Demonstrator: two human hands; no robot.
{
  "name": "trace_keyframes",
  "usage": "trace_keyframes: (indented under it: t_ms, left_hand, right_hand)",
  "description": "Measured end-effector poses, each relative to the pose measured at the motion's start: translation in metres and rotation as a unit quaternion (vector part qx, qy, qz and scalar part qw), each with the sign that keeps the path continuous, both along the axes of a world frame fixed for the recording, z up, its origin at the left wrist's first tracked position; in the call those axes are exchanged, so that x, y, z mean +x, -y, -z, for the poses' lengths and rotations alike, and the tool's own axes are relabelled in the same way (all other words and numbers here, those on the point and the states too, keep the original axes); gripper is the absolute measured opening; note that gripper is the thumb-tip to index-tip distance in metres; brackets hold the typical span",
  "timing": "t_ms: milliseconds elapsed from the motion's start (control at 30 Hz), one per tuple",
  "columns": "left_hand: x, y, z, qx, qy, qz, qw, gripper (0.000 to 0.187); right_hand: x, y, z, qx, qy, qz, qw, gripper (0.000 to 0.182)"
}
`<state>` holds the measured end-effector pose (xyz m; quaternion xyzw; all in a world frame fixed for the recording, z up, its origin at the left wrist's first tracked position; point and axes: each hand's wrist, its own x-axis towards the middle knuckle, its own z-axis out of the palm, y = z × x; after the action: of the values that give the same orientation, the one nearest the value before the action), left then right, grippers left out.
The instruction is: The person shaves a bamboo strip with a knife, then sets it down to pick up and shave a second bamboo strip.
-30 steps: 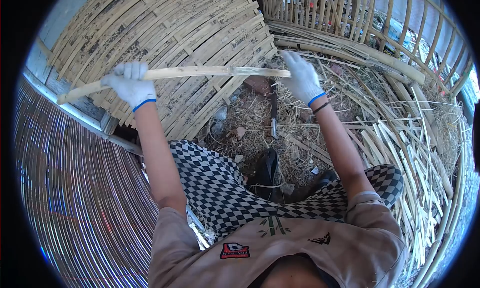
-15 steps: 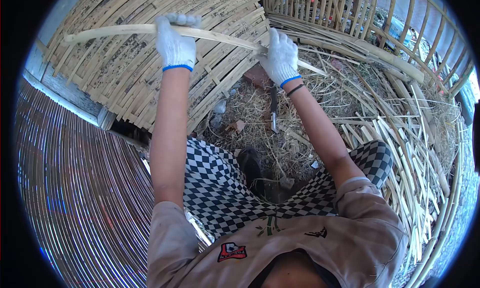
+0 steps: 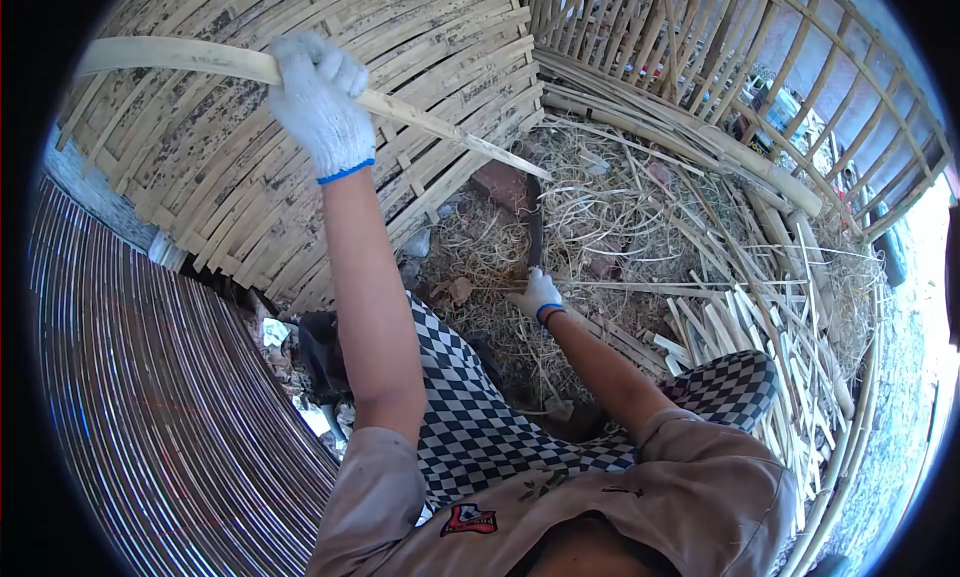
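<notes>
A long, pale bamboo strip [image 3: 440, 129] runs across the upper left, its pointed end slanting down to the right. My left hand [image 3: 322, 102], in a white knitted glove with a blue cuff, is closed around its middle. Lower down, my right hand [image 3: 537, 293], gloved the same way, is at the near end of a dark, long knife [image 3: 534, 222] lying over the debris. Its fingers seem to wrap the knife's end, which the glove hides. The strip's tip lies just above the knife's far end.
A woven bamboo panel [image 3: 430, 72] fills the upper left. Thin shavings [image 3: 600, 212] cover the ground, with a reddish brick [image 3: 497, 184] among them. Split bamboo pieces [image 3: 790, 377] pile up at the right, below a bamboo fence [image 3: 690, 52]. Corrugated sheeting [image 3: 170, 377] lies left.
My right hand has let go of the bamboo strip and come down to the knife on the ground. My left hand has shifted slightly left with the strip, whose right end now points lower.
</notes>
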<state>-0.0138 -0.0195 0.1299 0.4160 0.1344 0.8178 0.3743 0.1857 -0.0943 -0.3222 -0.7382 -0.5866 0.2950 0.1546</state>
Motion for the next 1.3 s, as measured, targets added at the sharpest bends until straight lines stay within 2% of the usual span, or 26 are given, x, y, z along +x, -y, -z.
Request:
trace_keyframes:
  t_ms: [33,133,167,267,300,400,433,467,500,533,600,667,733,800,833,867,933,1033,1133,1233,1300]
  left_hand:
    - [0.0,-0.006,0.007,-0.006,0.004,0.017,1.0,0.035]
    - [0.008,-0.017,0.022,-0.053,-0.02,0.014,0.998,0.042]
    - [0.009,-0.021,0.026,-0.047,-0.037,0.011,0.998,0.044]
    - [-0.001,-0.039,0.037,-0.039,-0.007,0.047,0.998,0.044]
    - [-0.006,-0.042,0.036,-0.043,-0.003,0.047,0.998,0.046]
    - [-0.023,-0.033,0.024,-0.049,0.001,0.041,0.998,0.054]
    - [-0.031,-0.026,0.015,-0.046,0.0,0.035,0.998,0.057]
    - [-0.04,-0.019,0.008,-0.045,-0.002,0.031,0.999,0.059]
    - [-0.053,-0.013,0.004,0.009,-0.031,0.054,0.998,0.06]
    - [-0.064,-0.008,0.001,0.065,-0.058,0.077,0.993,0.062]
    - [-0.069,0.003,-0.007,0.086,-0.073,0.069,0.991,0.062]
    - [-0.068,0.009,-0.007,0.081,-0.082,0.057,0.992,0.062]
    - [-0.061,0.008,-0.008,0.053,-0.081,0.045,0.994,0.061]
    - [-0.053,0.009,-0.007,0.023,-0.078,0.015,0.997,0.06]
    - [-0.049,0.008,-0.005,0.008,-0.076,0.001,0.997,0.06]
    - [-0.047,0.007,-0.002,0.005,-0.072,0.007,0.997,0.06]
    - [-0.049,0.003,0.002,0.001,-0.063,0.014,0.998,0.059]
    - [-0.039,0.004,0.0,-0.017,-0.053,0.007,0.998,0.06]
    - [-0.037,-0.005,0.005,-0.019,-0.092,0.03,0.995,0.063]
    - [-0.023,-0.011,0.006,-0.062,-0.091,0.013,0.994,0.063]
    - [-0.02,-0.011,0.006,-0.051,-0.091,0.013,0.994,0.064]
  right_hand:
    - [-0.007,-0.001,0.008,0.001,0.001,0.044,0.999,0.083]
    - [-0.008,-0.026,0.04,-0.03,-0.038,0.156,0.987,0.081]
    - [-0.006,-0.029,0.039,-0.031,-0.02,0.159,0.987,0.07]
    - [0.006,-0.034,0.029,-0.063,-0.019,0.15,0.987,0.052]
    - [0.016,-0.044,0.064,-0.032,-0.008,0.17,0.985,0.036]
    - [0.042,-0.042,0.087,-0.049,-0.236,0.253,0.937,0.034]
    - [0.031,-0.015,0.02,-0.072,-0.354,0.272,0.892,0.034]
    - [0.033,-0.008,0.025,-0.035,-0.324,0.207,0.922,0.034]
    - [0.037,0.002,0.028,0.001,-0.292,0.141,0.946,0.034]
    - [0.045,0.006,0.032,0.005,-0.283,0.127,0.951,0.032]
    - [0.056,0.015,0.028,0.016,-0.265,0.1,0.959,0.029]
    - [0.057,0.014,-0.028,-0.094,-0.324,0.243,0.909,0.026]
    - [0.085,0.006,-0.016,-0.056,-0.326,0.251,0.91,0.027]
    - [0.12,-0.006,-0.004,-0.077,-0.363,0.287,0.883,0.028]
    - [0.128,-0.013,-0.006,-0.08,-0.343,0.332,0.875,0.022]
    - [0.139,-0.019,0.011,-0.05,-0.364,0.323,0.872,0.027]
    - [0.127,-0.015,-0.023,-0.049,-0.435,0.354,0.827,0.025]
    - [0.092,-0.004,-0.04,-0.029,-0.531,0.334,0.778,0.025]
    - [0.056,0.022,-0.094,-0.064,-0.593,0.282,0.751,0.018]
    - [0.025,0.032,-0.145,-0.004,-0.57,0.246,0.784,0.016]
    - [0.014,0.03,-0.163,0.041,-0.523,0.177,0.833,0.017]
